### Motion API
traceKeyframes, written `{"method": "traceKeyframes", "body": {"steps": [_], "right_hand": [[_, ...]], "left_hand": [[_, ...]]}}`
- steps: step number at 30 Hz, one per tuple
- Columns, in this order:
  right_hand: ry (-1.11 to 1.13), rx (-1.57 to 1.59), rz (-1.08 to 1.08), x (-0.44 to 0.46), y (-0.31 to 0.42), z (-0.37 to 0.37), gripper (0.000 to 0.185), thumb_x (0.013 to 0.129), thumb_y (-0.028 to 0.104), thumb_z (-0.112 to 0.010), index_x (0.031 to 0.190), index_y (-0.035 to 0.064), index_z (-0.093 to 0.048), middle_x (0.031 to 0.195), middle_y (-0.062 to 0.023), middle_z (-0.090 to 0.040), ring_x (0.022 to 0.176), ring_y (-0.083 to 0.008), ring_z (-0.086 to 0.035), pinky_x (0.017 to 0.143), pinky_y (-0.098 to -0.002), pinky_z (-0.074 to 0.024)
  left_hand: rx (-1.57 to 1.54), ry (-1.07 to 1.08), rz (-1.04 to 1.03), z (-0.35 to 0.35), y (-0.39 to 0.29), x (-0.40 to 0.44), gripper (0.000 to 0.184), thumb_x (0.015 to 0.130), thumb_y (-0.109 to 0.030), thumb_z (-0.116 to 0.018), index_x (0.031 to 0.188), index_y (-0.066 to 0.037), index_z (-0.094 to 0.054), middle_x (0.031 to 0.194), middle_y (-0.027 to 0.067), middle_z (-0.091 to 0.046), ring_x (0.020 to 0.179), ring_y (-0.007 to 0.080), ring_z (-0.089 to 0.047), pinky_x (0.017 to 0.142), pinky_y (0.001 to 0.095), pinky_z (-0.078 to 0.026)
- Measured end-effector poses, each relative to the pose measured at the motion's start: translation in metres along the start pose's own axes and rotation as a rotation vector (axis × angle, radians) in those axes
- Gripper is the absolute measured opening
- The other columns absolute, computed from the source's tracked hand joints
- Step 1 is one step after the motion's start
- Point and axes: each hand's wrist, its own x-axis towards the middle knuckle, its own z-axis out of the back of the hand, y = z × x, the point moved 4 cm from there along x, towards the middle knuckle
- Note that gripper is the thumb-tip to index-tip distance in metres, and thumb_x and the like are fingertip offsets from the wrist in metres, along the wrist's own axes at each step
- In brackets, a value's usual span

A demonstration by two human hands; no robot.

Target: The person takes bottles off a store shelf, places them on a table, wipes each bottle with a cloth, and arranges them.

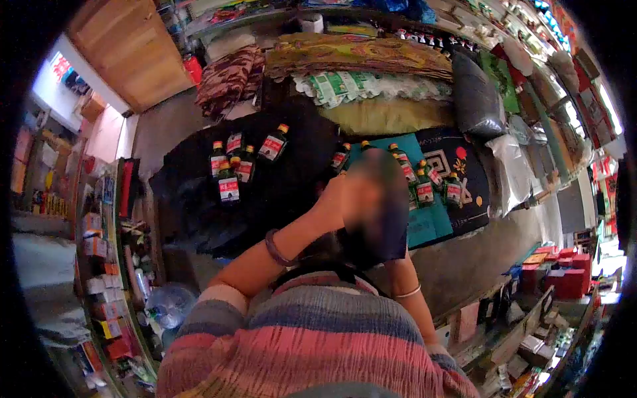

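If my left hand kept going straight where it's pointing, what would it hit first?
Probably a red-labelled green bottle beyond it, but blurring partly hides your left hand, and depth is unclear.

Head camera: looks from the wearer's own head, facing forward and steeply down.
Striped sweater (305, 331): nearest the lens, seen from above, filling the bottom middle.
Forearms (252, 265): close too, reaching up from the lower edge toward the centre, where a blurred patch hides part of the view.
Bottles (229, 189): farther off than the sweater, in the middle band, seen at a slant from above.
Piled sacks (388, 117): beyond the bottles, toward the top.
Side shelves (106, 278): taken in at both flanks, bowed by the very wide lens.
Corners: black around the curved picture edge.
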Motion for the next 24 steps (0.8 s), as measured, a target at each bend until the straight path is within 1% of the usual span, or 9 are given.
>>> {"method": "traceKeyframes", "body": {"steps": [6, 9, 11, 14, 18, 20, 21, 23, 24], "right_hand": [[0.08, 0.048, -0.411, 0.005, -0.017, -0.027, 0.028, 0.09, 0.016, -0.04, 0.108, -0.0003, -0.054, 0.104, -0.0157, -0.06, 0.096, -0.0266, -0.057, 0.083, -0.0334, -0.0442], [-0.059, 0.607, -0.701, -0.012, -0.04, -0.05, 0.027, 0.093, 0.019, -0.04, 0.107, 0.003, -0.056, 0.103, -0.0097, -0.061, 0.094, -0.0199, -0.058, 0.08, -0.0296, -0.045], [-0.146, 0.833, -0.736, -0.018, -0.046, -0.062, 0.027, 0.093, 0.021, -0.041, 0.107, 0.0047, -0.056, 0.103, -0.0067, -0.061, 0.093, -0.0174, -0.058, 0.079, -0.0283, -0.0456], [-0.143, 0.726, -0.566, -0.01, -0.042, -0.067, 0.025, 0.092, 0.023, -0.044, 0.106, 0.0059, -0.057, 0.099, -0.0052, -0.061, 0.091, -0.0175, -0.059, 0.076, -0.0284, -0.0467], [-0.127, 0.895, -0.717, -0.005, -0.03, -0.07, 0.023, 0.088, 0.024, -0.05, 0.097, 0.006, -0.06, 0.088, -0.0083, -0.062, 0.084, -0.0225, -0.06, 0.073, -0.0317, -0.0481], [-0.026, 0.515, -0.517, -0.006, -0.036, -0.07, 0.021, 0.084, 0.024, -0.054, 0.092, 0.0057, -0.061, 0.083, -0.0111, -0.061, 0.08, -0.0265, -0.059, 0.071, -0.0339, -0.048], [0.07, 0.097, -0.272, -0.014, -0.053, -0.073, 0.019, 0.081, 0.022, -0.056, 0.089, 0.0054, -0.06, 0.081, -0.0131, -0.06, 0.079, -0.0293, -0.058, 0.07, -0.0353, -0.0476], [0.21, -0.328, -0.064, -0.024, -0.064, -0.071, 0.018, 0.076, 0.02, -0.06, 0.085, 0.0047, -0.059, 0.078, -0.0162, -0.058, 0.077, -0.0339, -0.057, 0.068, -0.0381, -0.0467], [0.256, -0.335, -0.104, -0.032, -0.07, -0.069, 0.018, 0.074, 0.019, -0.061, 0.084, 0.0044, -0.059, 0.077, -0.0174, -0.057, 0.077, -0.0356, -0.056, 0.067, -0.0395, -0.0461]], "left_hand": [[-0.043, -0.295, -0.029, 0.01, 0.004, -0.013, 0.021, 0.069, -0.014, -0.072, 0.088, -0.007, -0.065, 0.084, 0.0098, -0.058, 0.076, 0.0252, -0.059, 0.068, 0.0328, -0.048], [0.063, -0.402, -0.079, 0.019, -0.009, -0.023, 0.02, 0.069, -0.012, -0.072, 0.086, -0.007, -0.064, 0.084, 0.0094, -0.058, 0.075, 0.0253, -0.059, 0.068, 0.0325, -0.048], [0.025, -0.461, -0.062, 0.023, -0.014, -0.025, 0.019, 0.069, -0.011, -0.071, 0.086, -0.007, -0.063, 0.084, 0.0093, -0.058, 0.075, 0.0251, -0.059, 0.067, 0.0322, -0.048], [0.163, -0.493, -0.04, 0.031, 0.007, -0.03, 0.016, 0.072, -0.01, -0.07, 0.086, -0.006, -0.063, 0.082, 0.0079, -0.058, 0.071, 0.0209, -0.059, 0.064, 0.0293, -0.047], [0.088, -0.601, 0.053, 0.062, 0.023, -0.035, 0.016, 0.077, -0.011, -0.068, 0.089, -0.004, -0.061, 0.075, 0.0033, -0.057, 0.064, 0.0104, -0.055, 0.056, 0.0247, -0.045], [-0.022, -0.64, 0.147, 0.09, 0.04, -0.034, 0.014, 0.079, -0.009, -0.067, 0.087, -0.003, -0.057, 0.075, 0.0018, -0.057, 0.058, 0.0083, -0.052, 0.052, 0.0245, -0.045], [-0.097, -0.665, 0.172, 0.105, 0.041, -0.034, 0.016, 0.078, -0.007, -0.068, 0.088, -0.003, -0.055, 0.075, 0.0032, -0.056, 0.056, 0.0096, -0.053, 0.051, 0.0246, -0.045], [0.382, -0.847, 0.015, 0.139, 0.055, -0.029, 0.021, 0.069, -0.007, -0.072, 0.08, -0.004, -0.055, 0.07, 0.0077, -0.051, 0.061, 0.0211, -0.053, 0.056, 0.0325, -0.044], [0.369, -0.847, 0.071, 0.154, 0.083, -0.027, 0.022, 0.068, -0.008, -0.073, 0.079, -0.004, -0.054, 0.071, 0.0093, -0.052, 0.061, 0.0239, -0.052, 0.056, 0.035, -0.043]]}}
